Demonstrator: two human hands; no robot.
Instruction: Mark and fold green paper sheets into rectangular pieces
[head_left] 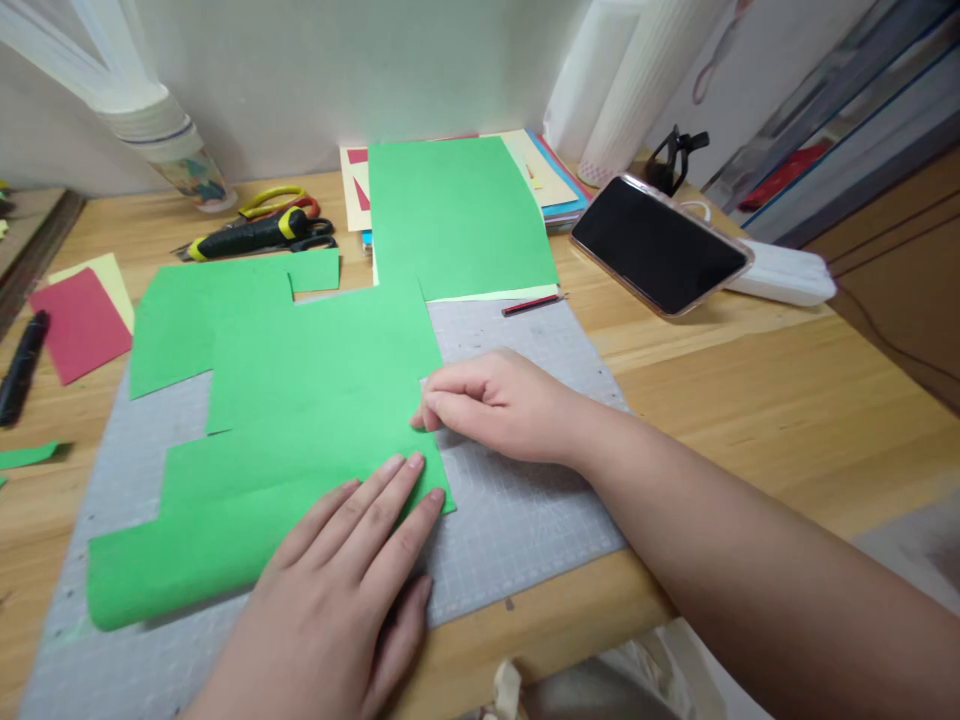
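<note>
The left hand (352, 570) lies flat, fingers spread, pressing the folded green paper (300, 420) onto the grey cutting mat (517, 520). The right hand (495, 400) pinches that paper's right edge. Beyond the mat lie a pencil (531, 304) and phone (660, 245).

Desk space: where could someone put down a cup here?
Bare wood lies right of the grey mat, below the phone. The mat's right strip beside the right hand is free. Crowded: green paper under the left hand, scissors and paper stack behind.
</note>
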